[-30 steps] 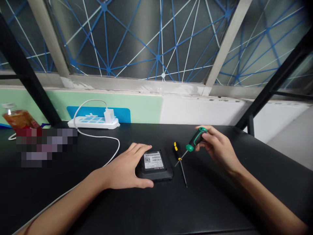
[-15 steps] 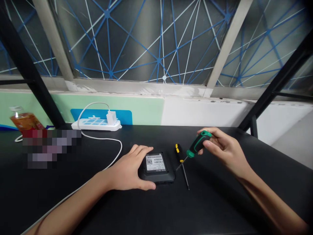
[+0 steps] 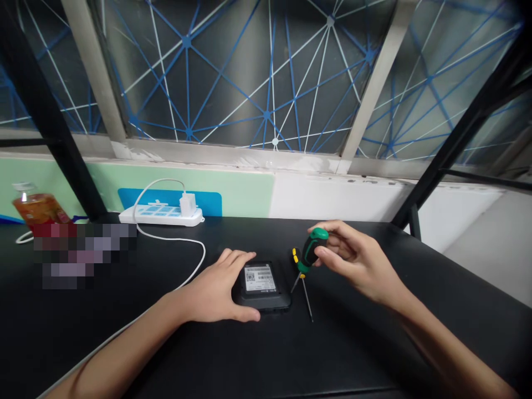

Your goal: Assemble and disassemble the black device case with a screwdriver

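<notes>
- On the worktop [image 3: 233, 360], between the two hands, a flat black device [image 3: 270, 302] lies with its printed label [image 3: 260, 279] facing up.
- Its left side sits within the spread of the left hand [image 3: 214, 291], whose thumb lies along the near edge and whose fingers reach the far edge. That hand is wide apart; how firmly it presses, I cannot tell.
- To the device's right, the right hand [image 3: 353, 257] is closed about the handle of a green-and-black screwdriver [image 3: 315, 247], thumb against fingers, the shaft slanting down and left.
- The driver's tip is at the device's right edge; whether it touches cannot be made out.
- The step in hand looks to be bringing that tip to the device. To do it well, brace the far and near edges evenly with the left hand, so that the body cannot slide or turn.
- Ease the tip in slowly, with light pressure, and stand the shaft straighter if it must seat in a screw; a slanted tip could slip and scratch the casing.
- Mind the black-and-yellow screwdriver [image 3: 302, 276] lying just beside the device, partly behind the held one: a low knuckle could knock it.
</notes>
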A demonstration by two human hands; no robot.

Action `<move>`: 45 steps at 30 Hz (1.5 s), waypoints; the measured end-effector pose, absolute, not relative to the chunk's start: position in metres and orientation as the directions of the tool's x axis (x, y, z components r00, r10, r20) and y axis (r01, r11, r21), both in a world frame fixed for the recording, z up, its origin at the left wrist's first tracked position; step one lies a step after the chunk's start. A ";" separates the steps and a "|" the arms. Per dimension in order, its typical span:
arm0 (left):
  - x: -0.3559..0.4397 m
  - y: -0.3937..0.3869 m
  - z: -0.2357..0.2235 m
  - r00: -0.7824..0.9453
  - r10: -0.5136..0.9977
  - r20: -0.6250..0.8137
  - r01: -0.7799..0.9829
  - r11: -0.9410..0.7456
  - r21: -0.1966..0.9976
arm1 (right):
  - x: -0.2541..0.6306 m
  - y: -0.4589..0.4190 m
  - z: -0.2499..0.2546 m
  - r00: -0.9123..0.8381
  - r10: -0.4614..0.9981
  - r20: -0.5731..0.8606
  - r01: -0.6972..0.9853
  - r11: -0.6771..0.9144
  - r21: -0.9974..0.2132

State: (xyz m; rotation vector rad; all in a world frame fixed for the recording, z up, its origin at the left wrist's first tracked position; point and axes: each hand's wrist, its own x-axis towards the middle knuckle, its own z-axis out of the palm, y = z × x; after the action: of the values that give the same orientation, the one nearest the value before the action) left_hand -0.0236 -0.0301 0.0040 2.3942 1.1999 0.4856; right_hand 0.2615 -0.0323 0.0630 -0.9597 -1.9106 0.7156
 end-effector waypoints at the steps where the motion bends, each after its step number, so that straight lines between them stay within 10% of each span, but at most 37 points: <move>1: -0.023 -0.030 0.004 0.567 0.815 0.118 0.670 -0.540 0.510 | 0.265 -0.033 0.063 -0.326 0.839 0.436 0.350 0.535 -0.769; 19: -0.024 -0.031 0.005 0.563 0.820 0.101 0.676 -0.528 0.513 | 0.357 -0.071 -0.003 -0.108 0.988 0.113 0.417 0.148 -0.897; 33: -0.030 -0.032 0.011 0.587 0.809 0.010 0.642 -0.474 0.602 | 0.327 -0.018 0.026 0.126 0.953 0.275 -0.146 0.292 -0.945; 45: -0.033 -0.033 0.022 0.584 0.806 -0.095 0.658 -0.402 0.637 | 0.298 0.006 0.011 0.103 0.945 0.310 -0.144 0.323 -0.936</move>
State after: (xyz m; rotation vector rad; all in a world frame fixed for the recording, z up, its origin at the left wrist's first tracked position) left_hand -0.0329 -0.0333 0.0217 2.1761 1.1583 0.3008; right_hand 0.2979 0.0059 0.0113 -0.8949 -1.1730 0.9868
